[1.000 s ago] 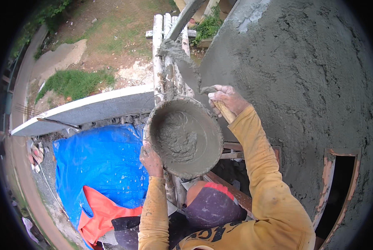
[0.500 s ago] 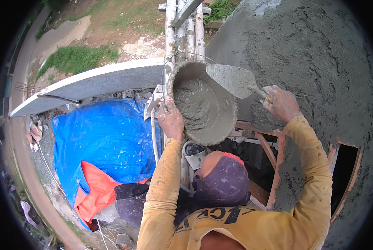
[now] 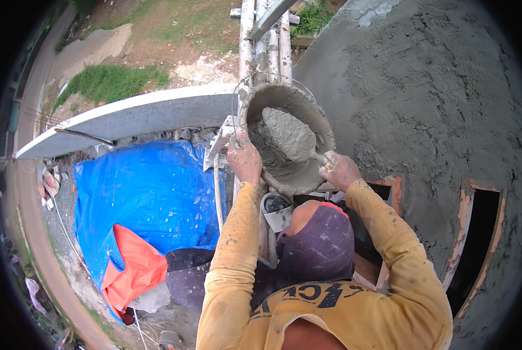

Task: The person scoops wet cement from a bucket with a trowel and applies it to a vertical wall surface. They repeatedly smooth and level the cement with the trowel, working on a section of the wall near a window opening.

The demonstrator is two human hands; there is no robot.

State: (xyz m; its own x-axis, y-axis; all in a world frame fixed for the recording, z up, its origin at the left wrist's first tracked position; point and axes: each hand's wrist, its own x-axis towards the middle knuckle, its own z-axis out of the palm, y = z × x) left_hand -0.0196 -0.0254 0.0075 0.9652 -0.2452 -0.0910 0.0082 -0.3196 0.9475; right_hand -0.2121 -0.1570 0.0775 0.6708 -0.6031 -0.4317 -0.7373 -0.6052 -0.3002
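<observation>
A round bucket (image 3: 325, 119), crusted with grey mortar and fitted with a thin wire handle, tilts in front of me. My left hand (image 3: 244, 157) is closed on its left rim. In my right hand (image 3: 338, 170), at the right rim, is the handle of a trowel. The trowel's blade lies over the inside of the bucket, and a thick heap of wet mortar (image 3: 290, 134) covers it, hiding the metal. More mortar sits lower in the bucket. What bears the bucket's underside is hidden.
Wooden scaffold poles (image 3: 246, 44) run away beyond the bucket. On the right rises a wall of wet grey plaster (image 3: 407, 99) with a framed opening (image 3: 477, 239). A small pail (image 3: 277, 213) hangs close below the bucket. Down left lie a blue tarp (image 3: 144, 198) and an orange sheet (image 3: 135, 262).
My right hand has brought the trowel left and down from above the bucket's right rim into the bucket. Its blade now carries a heap of mortar. My left hand still grips the rim.
</observation>
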